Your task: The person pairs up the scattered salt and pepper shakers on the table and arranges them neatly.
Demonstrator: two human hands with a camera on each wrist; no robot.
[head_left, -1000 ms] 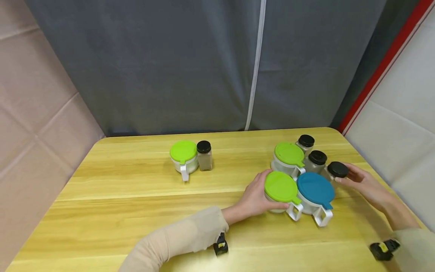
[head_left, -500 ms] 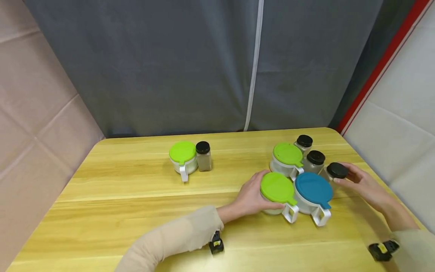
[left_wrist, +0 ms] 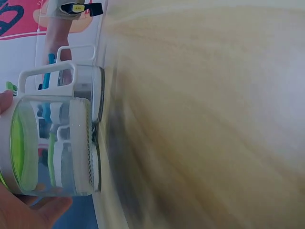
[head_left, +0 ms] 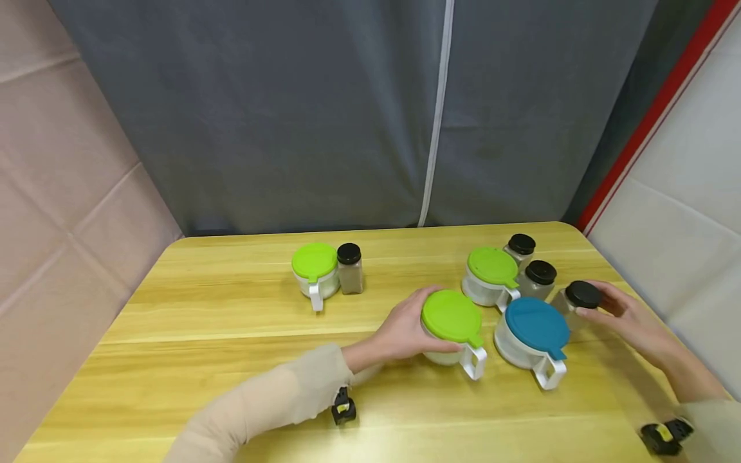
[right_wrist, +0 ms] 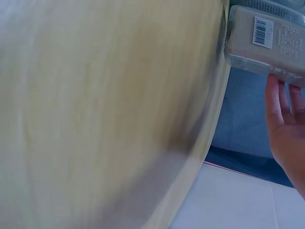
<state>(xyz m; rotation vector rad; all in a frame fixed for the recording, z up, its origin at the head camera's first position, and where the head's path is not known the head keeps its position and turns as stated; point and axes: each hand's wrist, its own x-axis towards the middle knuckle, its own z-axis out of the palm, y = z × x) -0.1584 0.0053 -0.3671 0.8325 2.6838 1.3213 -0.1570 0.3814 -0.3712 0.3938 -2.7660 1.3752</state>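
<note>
My left hand [head_left: 402,331] grips a round clear seasoning jar [left_wrist: 55,148] with a green lid [head_left: 451,315] and a white handle. Thumb and fingers wrap its left side, and its base is close over the tabletop in the left wrist view. Over at the right, my right hand [head_left: 637,325] holds a square spice jar [right_wrist: 267,45] by its side, with brown contents, a barcode label and a black cap [head_left: 583,294]. Between the hands stands a blue-lidded seasoning jar [head_left: 535,328], its white handle towards me. Behind it are another green-lidded jar [head_left: 492,267] and two black-capped spice jars [head_left: 540,273].
A green-lidded jar [head_left: 314,262] and a black-capped spice jar [head_left: 350,273] stand side by side at the back, left of centre. The wooden table [head_left: 202,341] meets a grey curtain [head_left: 289,128] behind and a white panel [head_left: 689,212] at the right.
My left hand has moved left with the green-lidded jar, opening a gap to the blue-lidded one. My right hand keeps its hold on the spice jar, nearly in place.
</note>
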